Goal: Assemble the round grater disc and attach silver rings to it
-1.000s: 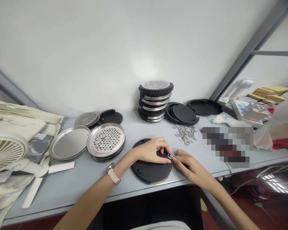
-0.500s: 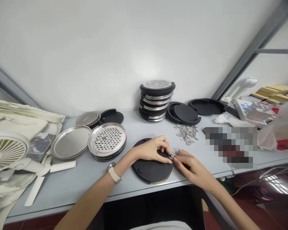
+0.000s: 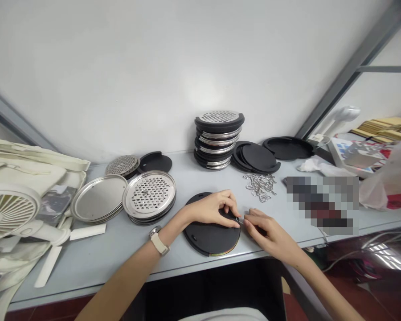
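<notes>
1. Pale wall (image 3: 137, 67) fills the upper frame, above a light grey bench (image 3: 120, 267).
2. At the centre of the bench, a black disc (image 3: 210, 240) lies flat, a coloured line along its lower right edge.
3. Left hand (image 3: 217, 209) rests over the disc, its fingers bent, thumb and index tips near the right rim (whether they grip the rim, I cannot tell).
4. Right hand (image 3: 267, 232) pinches a small metal piece (image 3: 242, 221) between thumb and fingertips at that rim; its shape is mostly hidden.
5. Just behind and right of the hands sits a heap of wire clips (image 3: 259, 186).
6. Against the wall stands a tall stack (image 3: 217, 140) of black and metal rounds, a perforated one on top; black discs (image 3: 259, 158) lie to its right.
7. Left of the disc are perforated metal plates (image 3: 149, 196), stacked, and plain metal plates (image 3: 99, 200) beside them.
8. At the left edge is a white fan (image 3: 6, 211).
</notes>
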Demonstrator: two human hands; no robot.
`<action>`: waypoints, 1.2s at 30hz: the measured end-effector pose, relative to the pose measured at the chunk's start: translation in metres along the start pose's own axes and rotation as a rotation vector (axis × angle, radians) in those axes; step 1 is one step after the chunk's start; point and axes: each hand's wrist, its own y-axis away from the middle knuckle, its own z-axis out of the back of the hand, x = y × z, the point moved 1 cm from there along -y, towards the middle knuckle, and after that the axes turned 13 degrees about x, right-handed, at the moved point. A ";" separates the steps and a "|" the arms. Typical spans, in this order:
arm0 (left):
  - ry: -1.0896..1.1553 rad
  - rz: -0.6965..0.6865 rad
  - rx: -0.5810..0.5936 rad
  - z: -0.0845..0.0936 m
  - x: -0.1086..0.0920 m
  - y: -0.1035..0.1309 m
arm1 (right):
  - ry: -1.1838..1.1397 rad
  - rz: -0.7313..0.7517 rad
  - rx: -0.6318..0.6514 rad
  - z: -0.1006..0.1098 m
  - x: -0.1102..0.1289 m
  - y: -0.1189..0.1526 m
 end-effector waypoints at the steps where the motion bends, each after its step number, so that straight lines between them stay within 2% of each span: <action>1: -0.006 -0.005 0.006 0.000 0.000 0.000 | -0.012 0.003 0.002 0.000 -0.001 0.000; 10: -0.160 0.024 -0.043 -0.002 -0.002 0.001 | 0.002 -0.008 0.060 0.002 0.005 0.000; 17: -0.129 0.022 -0.036 -0.002 -0.001 0.000 | -0.017 -0.025 0.075 0.001 0.003 -0.001; 28: -0.072 -0.017 0.007 -0.002 -0.002 0.000 | -0.045 -0.016 0.040 0.003 0.003 0.000; 33: -0.166 0.023 -0.024 -0.002 -0.002 -0.001 | -0.046 -0.097 0.033 -0.001 0.006 -0.003; 36: -0.192 0.036 -0.027 -0.002 -0.003 -0.001 | -0.021 -0.146 -0.020 -0.004 0.010 -0.003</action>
